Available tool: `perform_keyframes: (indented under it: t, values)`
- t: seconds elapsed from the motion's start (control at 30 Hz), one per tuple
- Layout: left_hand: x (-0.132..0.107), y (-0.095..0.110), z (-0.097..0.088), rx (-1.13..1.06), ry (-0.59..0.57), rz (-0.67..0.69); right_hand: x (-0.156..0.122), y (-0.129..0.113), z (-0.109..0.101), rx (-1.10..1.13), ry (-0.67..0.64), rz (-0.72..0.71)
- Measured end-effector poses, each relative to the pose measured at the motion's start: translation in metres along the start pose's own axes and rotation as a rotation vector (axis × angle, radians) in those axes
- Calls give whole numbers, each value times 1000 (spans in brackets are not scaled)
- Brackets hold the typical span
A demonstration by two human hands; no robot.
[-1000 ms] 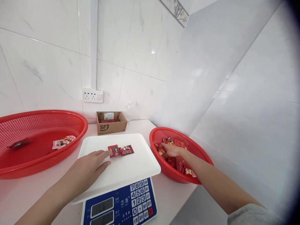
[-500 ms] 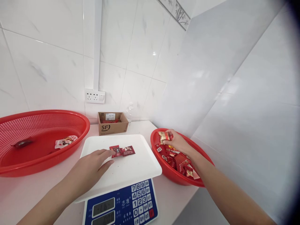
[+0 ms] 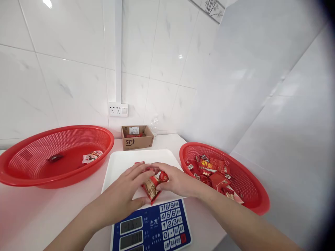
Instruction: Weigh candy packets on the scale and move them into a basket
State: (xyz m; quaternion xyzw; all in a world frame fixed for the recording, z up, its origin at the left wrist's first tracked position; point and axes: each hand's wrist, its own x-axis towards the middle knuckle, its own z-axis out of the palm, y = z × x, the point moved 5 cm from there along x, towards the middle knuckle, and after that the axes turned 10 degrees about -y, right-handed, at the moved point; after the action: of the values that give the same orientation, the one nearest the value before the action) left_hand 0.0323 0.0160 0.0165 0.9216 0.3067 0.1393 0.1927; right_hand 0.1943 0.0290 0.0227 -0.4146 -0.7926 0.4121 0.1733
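1. Red-and-gold snack packet [image 3: 151, 187] is held between both hands, just over the front edge of the white scale tray [image 3: 115, 167].
2. Left hand [image 3: 125, 191]: fingers curl over the packet's top and the thumb sits under its lower corner, so it grips the packet.
3. Right hand [image 3: 180, 184]: fingertips are closed on the packet's right end, also gripping.
4. Edges: the tray's front rim overhangs the blue keypad panel [image 3: 157, 226]. The right red basket [image 3: 261, 205] sits near the tray's right edge, with a narrow strip of counter [image 3: 39, 209] between them. The left red basket [image 3: 26, 176] is near the tray's left edge, and a wider stretch of counter shows in front of it.
5. A cardboard box [image 3: 136, 139] stands behind the tray, by the tiled wall.
6. Hidden: the hands cover the tray's middle. Only a red packet corner [image 3: 139, 163] shows behind the left fingers, so I cannot tell how many lie there.
7. Cut off: the lower display and both forearms run out at the bottom edge. Print on the heaped packets [image 3: 209, 167] in the right basket is too small to read.
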Motion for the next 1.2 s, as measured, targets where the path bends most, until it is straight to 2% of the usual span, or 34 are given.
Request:
perform_keyframes:
  t: [0.07,0.2,0.37,0.53,0.9,1.03,1.13,1.2]
  values:
    - [1,4,4,6,-78,37,0,2,0,9,15,-22]
    - [0,4,9,-31,-173,11,-8,10,-12,-13,115,51]
    - [1,3,9,-10,-163,-10,-8,25,-20,-8,156,94]
    - [1,7,4,6,-128,29,-7,31,-22,-203,207,124]
    - [5,0,9,45,-45,74,-9,-6,10,-262,55,-79]
    - [5,-1,5,-48,-51,43,-9,-7,14,-141,49,-128]
    - [3,-3,-1,-178,-49,-15,-12,-6,10,86,67,-134]
    - [3,-5,-7,-297,0,-55,-14,-7,10,220,38,-123]
